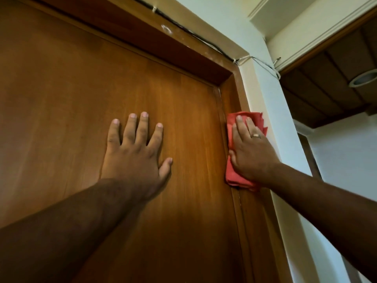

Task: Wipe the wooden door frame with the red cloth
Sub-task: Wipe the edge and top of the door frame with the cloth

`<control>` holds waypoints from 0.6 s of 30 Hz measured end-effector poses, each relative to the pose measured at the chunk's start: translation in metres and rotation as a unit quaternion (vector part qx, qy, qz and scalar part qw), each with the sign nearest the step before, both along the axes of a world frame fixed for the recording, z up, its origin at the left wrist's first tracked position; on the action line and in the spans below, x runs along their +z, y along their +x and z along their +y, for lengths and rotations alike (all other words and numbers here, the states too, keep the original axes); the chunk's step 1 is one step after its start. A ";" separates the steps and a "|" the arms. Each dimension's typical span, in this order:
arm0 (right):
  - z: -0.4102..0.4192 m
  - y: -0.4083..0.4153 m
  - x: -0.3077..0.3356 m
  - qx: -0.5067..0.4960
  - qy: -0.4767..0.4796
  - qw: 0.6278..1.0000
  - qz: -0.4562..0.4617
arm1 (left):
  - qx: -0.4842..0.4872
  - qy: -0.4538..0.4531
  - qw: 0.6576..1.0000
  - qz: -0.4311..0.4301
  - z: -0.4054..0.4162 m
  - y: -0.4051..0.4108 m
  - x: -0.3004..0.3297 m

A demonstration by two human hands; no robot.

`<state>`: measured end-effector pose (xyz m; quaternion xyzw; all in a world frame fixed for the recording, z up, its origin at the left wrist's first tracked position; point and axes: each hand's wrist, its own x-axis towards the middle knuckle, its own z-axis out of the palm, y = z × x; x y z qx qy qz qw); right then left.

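Observation:
A brown wooden door [71, 109] fills the left and middle of the head view, set in a wooden door frame [234, 92] whose right upright runs down the picture. My left hand [134, 152] lies flat on the door panel, fingers spread, holding nothing. My right hand [251, 150] presses a folded red cloth [232, 176] flat against the frame's right upright, about halfway up the view. The cloth shows above the fingertips and below the palm; its middle is hidden under the hand. A ring sits on one finger of that hand.
A black cable [204, 40] with white ties runs along the top of the frame. A pale wall [271, 111] borders the frame on the right. Beyond it hangs a dark wooden ceiling [326, 78] with a round recessed light [364, 78].

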<state>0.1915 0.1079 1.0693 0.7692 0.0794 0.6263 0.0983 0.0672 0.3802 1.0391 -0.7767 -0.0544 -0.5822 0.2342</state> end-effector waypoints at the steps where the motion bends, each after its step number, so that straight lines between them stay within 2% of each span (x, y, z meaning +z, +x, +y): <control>1: -0.001 0.001 0.007 0.034 0.025 0.999 0.006 | 0.005 0.007 1.000 0.004 0.001 -0.001 0.004; 4: 0.001 0.004 0.059 0.139 0.123 0.983 0.004 | 0.024 0.025 0.999 -0.012 0.009 -0.009 0.034; 10: 0.007 0.005 0.170 0.260 0.171 0.949 -0.041 | 0.043 0.003 0.998 -0.041 0.025 -0.011 0.069; 13: 0.004 0.000 0.189 0.330 0.189 0.923 -0.061 | 0.041 0.003 0.998 -0.054 0.026 -0.009 0.067; 18: 0.011 -0.008 0.197 0.332 0.178 0.924 -0.063 | 0.048 0.003 0.997 -0.068 0.026 -0.004 0.070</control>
